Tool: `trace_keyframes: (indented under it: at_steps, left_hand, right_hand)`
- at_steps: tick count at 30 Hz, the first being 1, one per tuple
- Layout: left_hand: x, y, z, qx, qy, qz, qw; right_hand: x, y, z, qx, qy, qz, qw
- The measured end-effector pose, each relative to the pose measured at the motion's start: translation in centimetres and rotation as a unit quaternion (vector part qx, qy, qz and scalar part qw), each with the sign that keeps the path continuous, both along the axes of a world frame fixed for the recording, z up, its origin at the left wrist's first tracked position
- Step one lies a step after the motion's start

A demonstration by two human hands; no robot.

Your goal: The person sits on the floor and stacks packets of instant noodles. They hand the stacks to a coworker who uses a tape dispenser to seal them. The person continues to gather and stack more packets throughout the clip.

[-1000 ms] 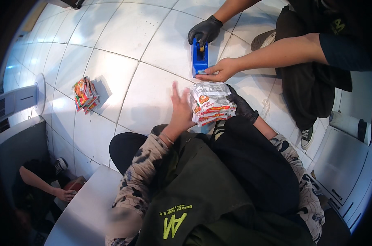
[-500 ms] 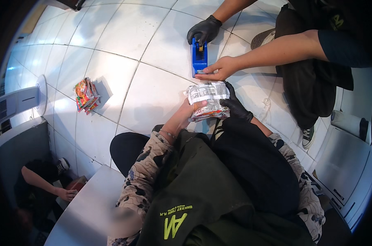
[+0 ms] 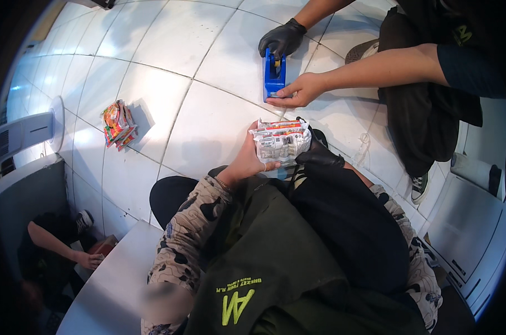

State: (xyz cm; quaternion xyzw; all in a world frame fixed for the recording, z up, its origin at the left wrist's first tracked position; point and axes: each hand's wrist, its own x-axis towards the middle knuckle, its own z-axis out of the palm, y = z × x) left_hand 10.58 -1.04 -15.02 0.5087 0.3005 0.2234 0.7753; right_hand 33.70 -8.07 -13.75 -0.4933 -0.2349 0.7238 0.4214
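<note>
Between my two hands is a bundle of several printed packets [image 3: 281, 140], white with red and orange edges, held up over my lap. My left hand [image 3: 247, 153] is bare and wraps its left side, thumb along the near edge. Gloved in black, my right hand [image 3: 320, 155] grips the right side; part of its fingers is hidden behind the bundle. Just beyond, a co-worker's gloved hand [image 3: 282, 38] holds a blue tape dispenser [image 3: 274, 78] on the tiled floor. The co-worker's bare hand [image 3: 298, 91] is at the dispenser's near end.
A stack of red and orange packets [image 3: 119, 124] lies on the white tiles to the left. A white stand with a round base [image 3: 56, 124] is farther left. At lower left another person's hand [image 3: 90, 260] is near a red box [image 3: 103, 245]. White cabinets [image 3: 465, 223] stand at right.
My hands have turned the bundle, so its stacked packet edges now face up instead of the broad printed side. The tape dispenser stays in the co-worker's hands.
</note>
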Motion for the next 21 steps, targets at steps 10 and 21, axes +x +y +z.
trace_keyframes:
  at_steps: [10,21]
  left_hand:
    - [-0.6,0.4,-1.5,0.165,0.019,0.000,0.986]
    - [-0.6,0.1,-3.0,0.160,0.034,0.011,0.986]
  right_hand:
    - [-1.0,1.8,-0.3,0.188,-0.036,0.020,0.981]
    - [-1.6,3.1,-5.5,-0.096,0.257,-0.088,0.957]
